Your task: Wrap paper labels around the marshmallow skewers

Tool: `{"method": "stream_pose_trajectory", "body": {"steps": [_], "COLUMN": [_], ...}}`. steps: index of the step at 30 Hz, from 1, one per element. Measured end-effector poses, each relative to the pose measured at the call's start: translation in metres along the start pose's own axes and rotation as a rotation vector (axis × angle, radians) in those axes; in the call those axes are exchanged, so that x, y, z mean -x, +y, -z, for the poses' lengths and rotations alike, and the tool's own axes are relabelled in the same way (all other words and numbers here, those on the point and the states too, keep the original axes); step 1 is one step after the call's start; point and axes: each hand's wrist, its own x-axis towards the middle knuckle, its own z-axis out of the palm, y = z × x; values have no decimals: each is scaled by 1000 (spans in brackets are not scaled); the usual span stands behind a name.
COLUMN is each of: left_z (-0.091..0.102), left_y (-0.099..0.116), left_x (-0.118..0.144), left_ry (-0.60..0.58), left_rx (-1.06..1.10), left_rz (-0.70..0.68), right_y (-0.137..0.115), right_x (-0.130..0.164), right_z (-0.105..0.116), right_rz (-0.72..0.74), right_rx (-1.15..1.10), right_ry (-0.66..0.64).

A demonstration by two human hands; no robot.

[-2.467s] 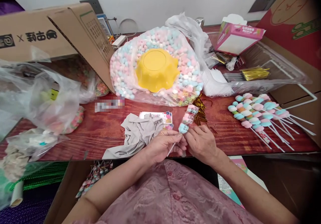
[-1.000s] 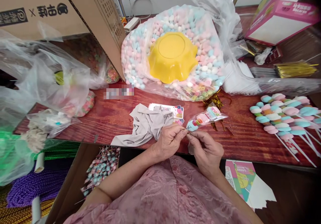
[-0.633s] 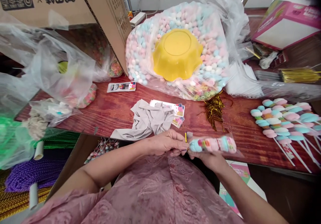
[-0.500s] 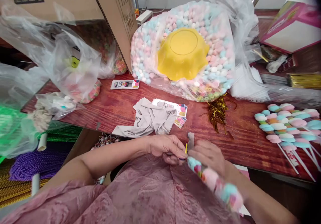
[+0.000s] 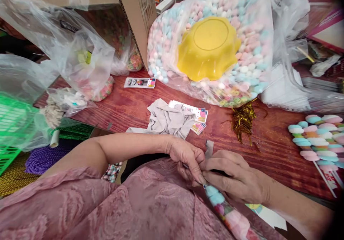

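Both hands meet at the near edge of the worktop (image 5: 268, 150): the left hand (image 5: 188, 159) pinches the neck of a wrapped candy skewer (image 5: 228, 213), the right hand (image 5: 236, 177) grips it just beside, the skewer slanting down over the person's lap.

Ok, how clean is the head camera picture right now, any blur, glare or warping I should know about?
Head view: lighting is even; the wrapped candy skewer under the right hand is soft with blur near the bottom edge; the clear bags catch whitish glare; the wide lens bends the table edge, and the right corners go dark.
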Motion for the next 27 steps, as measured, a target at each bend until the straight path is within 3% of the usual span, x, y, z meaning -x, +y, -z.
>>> {"method": "stream_pose_trajectory", "body": {"steps": [4, 6, 9, 12, 13, 15, 18, 20, 22, 25, 27], "left_z": [15, 19, 1, -37, -46, -52, -28, -7, 4, 2, -6], "left_y": [12, 26, 53, 63, 59, 44, 22, 17, 15, 10, 1], "left_x": [6, 17, 37, 46, 44, 36, 21, 14, 12, 13, 16], "left_ry": [57, 145, 436, 954, 1028, 970, 1067, 1160, 1225, 1287, 1251], "left_rx": [-90, -259, -786, -1507, -1686, -1853, -1553, -1239, -1065, -966, -919], "left_rz": [11, 9, -105, -347, -417, -510, -488, -604, -768, -913, -857], "right_y": [0, 1, 9, 20, 22, 22, 15, 10, 10, 13, 10], "right_x": [-2, -5, -15, -28, -31, -35, -37, -35, -34, -36, -39], "right_z": [-3, -2, 8, 24, 29, 35, 28, 16, 3, -8, -11], "right_rz": [57, 57, 22, -27, -54, -128, -333, -531, -706, -838, -835], "right_rx": [126, 214, 366, 522, 554, 553, 297, -30, -328, -483, -468], "right_ry": [-40, -79, -131, -118, -88, 4, 170, 209, 220, 368, 490]}}
